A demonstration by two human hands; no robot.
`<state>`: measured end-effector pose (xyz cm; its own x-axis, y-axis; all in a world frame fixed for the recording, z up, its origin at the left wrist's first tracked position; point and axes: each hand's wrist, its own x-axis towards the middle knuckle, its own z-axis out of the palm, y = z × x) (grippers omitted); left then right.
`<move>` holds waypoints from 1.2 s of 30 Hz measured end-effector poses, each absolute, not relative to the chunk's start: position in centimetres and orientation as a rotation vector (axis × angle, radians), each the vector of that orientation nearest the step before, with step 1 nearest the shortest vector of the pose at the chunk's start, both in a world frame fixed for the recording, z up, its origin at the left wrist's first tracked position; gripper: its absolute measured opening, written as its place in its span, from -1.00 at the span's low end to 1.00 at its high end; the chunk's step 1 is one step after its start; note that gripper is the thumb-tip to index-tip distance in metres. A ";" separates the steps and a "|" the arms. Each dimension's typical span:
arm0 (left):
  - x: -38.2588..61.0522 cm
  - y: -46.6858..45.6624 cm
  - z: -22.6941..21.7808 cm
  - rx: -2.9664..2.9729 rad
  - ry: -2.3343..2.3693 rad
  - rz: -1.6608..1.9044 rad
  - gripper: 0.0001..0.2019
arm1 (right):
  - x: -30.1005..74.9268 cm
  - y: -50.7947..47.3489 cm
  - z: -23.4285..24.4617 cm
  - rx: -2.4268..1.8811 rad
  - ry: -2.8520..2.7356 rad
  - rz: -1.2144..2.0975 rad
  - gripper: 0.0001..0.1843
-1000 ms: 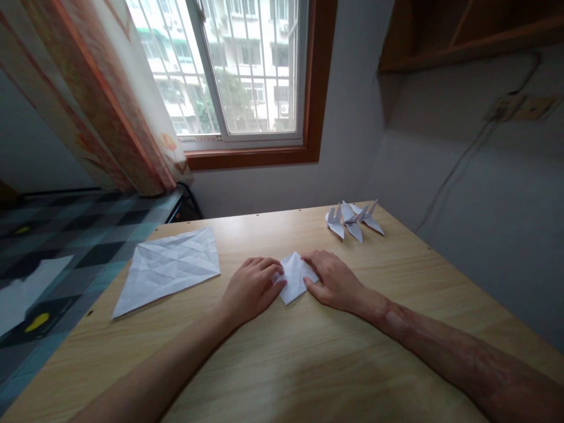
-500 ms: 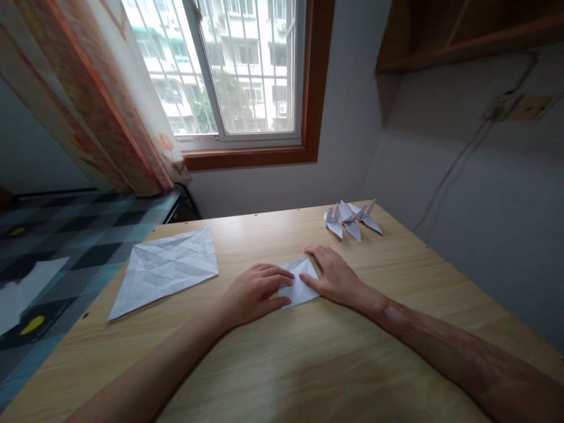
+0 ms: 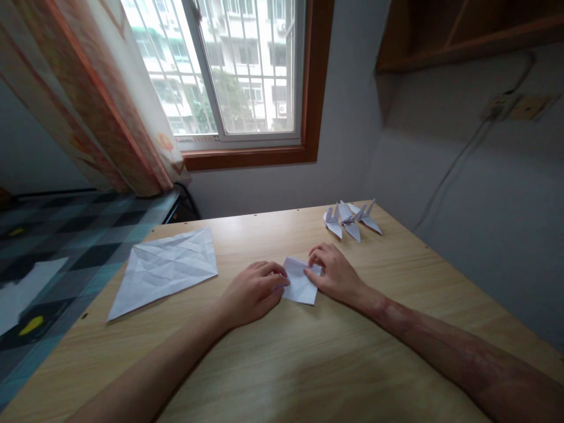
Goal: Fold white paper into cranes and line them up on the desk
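A small folded white paper (image 3: pixel 300 284) lies on the wooden table (image 3: pixel 308 364) between my hands. My left hand (image 3: pixel 253 292) rests knuckles-up at its left edge, fingers curled and pinching that edge. At the paper's right side, my right hand (image 3: pixel 335 271) has its fingers bent over the top right corner and grips it. Both forearms reach in from the near edge of the table.
A large creased white sheet (image 3: pixel 165 270) lies flat at the table's left. Folded paper cranes (image 3: pixel 351 219) sit at the far right corner. Behind are a window (image 3: pixel 238 64), a curtain (image 3: pixel 97 100), a wall shelf (image 3: pixel 467 29) and a checkered bed (image 3: pixel 57 235) to the left.
The small paper has been turned and refolded between my hands. My right hand went from lying flat on it to curling its fingers over the corner; my left hand stayed at its left edge.
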<state>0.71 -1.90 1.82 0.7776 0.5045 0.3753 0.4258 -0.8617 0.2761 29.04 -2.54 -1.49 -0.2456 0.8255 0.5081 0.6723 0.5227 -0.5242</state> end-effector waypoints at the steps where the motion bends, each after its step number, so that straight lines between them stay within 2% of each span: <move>1: 0.7 -1.8 1.7 2.796 0.738 0.678 -0.78 | 29.0 -2.5 -1.4 -1.220 -1.985 0.253 -0.85; 9: 0.7 -1.5 1.5 2.773 0.789 0.668 -0.88 | 29.0 -2.7 -0.9 -1.194 -1.840 0.424 -0.80; 13: 0.7 -1.5 1.6 2.757 0.808 0.660 -0.82 | 29.1 -3.0 -0.4 -1.146 -1.903 0.329 -0.67; 19: 0.7 -1.3 1.4 2.750 0.847 0.683 -0.84 | 29.3 -4.1 0.4 -0.960 -2.082 0.228 -0.61; 23: 0.8 -1.1 1.3 2.744 0.846 0.679 -0.82 | 29.2 -4.3 0.5 -0.911 -2.140 0.217 -0.66; 28: 0.8 -1.2 1.3 2.734 0.841 0.674 -0.83 | 29.1 -4.1 0.6 -0.794 -2.304 0.366 -0.68; 33: 0.7 -1.5 1.6 2.704 0.854 0.671 -0.85 | 28.9 -4.0 0.7 -0.702 -2.447 0.346 -0.47; 36: 0.5 -1.7 2.4 2.666 0.791 0.646 -0.78 | 28.9 -4.1 0.8 -0.704 -2.480 0.333 -0.44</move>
<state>0.55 -1.67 2.35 0.7494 0.5706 0.3360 0.4426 -0.8090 0.3868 28.87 -4.06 0.77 -0.7203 0.5458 0.4282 0.4134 0.8334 -0.3669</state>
